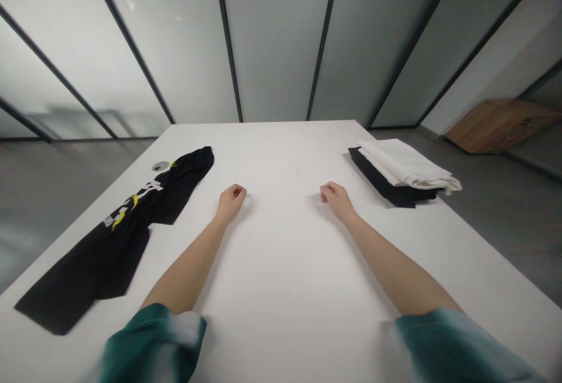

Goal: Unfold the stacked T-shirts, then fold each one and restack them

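My left hand (232, 202) rests on the white table (281, 266) in a loose fist, with nothing showing in it. Across from it, my right hand (337, 198) is also curled closed on the table, and I see nothing in its fingers. To the left of my left hand lies a black T-shirt (118, 254), spread lengthwise along the table's left side, with white and yellow print on it. On the right side, beyond my right hand, a folded white cloth (404, 163) is stacked on folded black cloth (381, 187). Neither hand touches any of the cloth.
A round grey cable cover (160, 166) sits in the tabletop near the left edge, beside the shirt. Frosted glass panels (272, 37) with dark frames stand behind the table. A wooden cabinet (496, 125) is on the floor at the right.
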The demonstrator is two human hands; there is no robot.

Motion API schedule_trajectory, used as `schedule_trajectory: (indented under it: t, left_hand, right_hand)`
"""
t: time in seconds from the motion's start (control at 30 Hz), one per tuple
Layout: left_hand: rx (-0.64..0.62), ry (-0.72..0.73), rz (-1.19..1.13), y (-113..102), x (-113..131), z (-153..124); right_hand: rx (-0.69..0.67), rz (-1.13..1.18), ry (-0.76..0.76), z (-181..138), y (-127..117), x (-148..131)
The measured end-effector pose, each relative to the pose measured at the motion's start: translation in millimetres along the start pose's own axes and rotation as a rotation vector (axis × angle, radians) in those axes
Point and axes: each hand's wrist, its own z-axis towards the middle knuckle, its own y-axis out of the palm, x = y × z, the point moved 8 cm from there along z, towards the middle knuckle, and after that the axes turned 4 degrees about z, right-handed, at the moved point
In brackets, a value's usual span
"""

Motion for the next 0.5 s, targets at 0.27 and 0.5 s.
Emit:
schedule_trajectory:
  t: [0.27,0.5]
  left_hand:
    - [-0.011,0.008,0.029,0,1,-2]
    - [0.087,-0.010,0.055,-19,-8,9]
  right_hand:
    - [-0.013,-0.044,-0.023,-2,0,-4]
    - [0.006,0.012,0.002,-1,-2,-1]
